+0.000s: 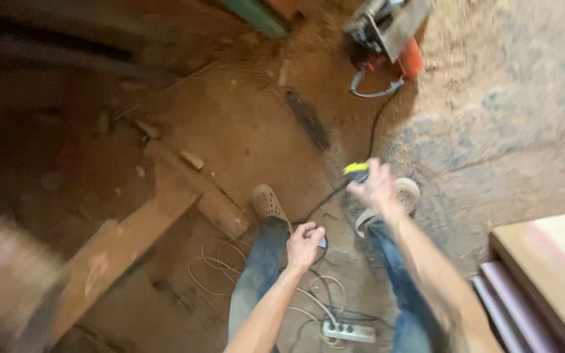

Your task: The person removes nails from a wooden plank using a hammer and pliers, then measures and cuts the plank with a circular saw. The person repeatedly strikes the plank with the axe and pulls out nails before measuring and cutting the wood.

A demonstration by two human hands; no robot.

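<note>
Nearest, at the bottom edge between the person's legs in blue jeans: a white power strip lying flat on the dusty floor, with pale and dark cords looped around it. No labels or packages can be made out; the frame is motion-blurred. At lower right, stacked boards, pale wood on top with a pinkish-purple edge beneath. Left hand is curled closed, fingers wrapped around a small dark object with a bluish edge; its kind cannot be told. A dark cable runs close by this hand, contact not resolvable. Right hand is raised in front of the right shoe, fingers partly closed around a small yellow-green and black item; grip blurred, but the item sits at the fingertips. Feet in beige perforated clogs stand on the sawdust-covered floor. To the left, a long wooden plank lies diagonally, a shorter block crossing its far end, small offcuts scattered beyond. A black cable leads away from the right hand's side toward the far top, where a power tool with a grey metal plate and orange body rests on the floor. A green piece lies at the top edge.
</note>
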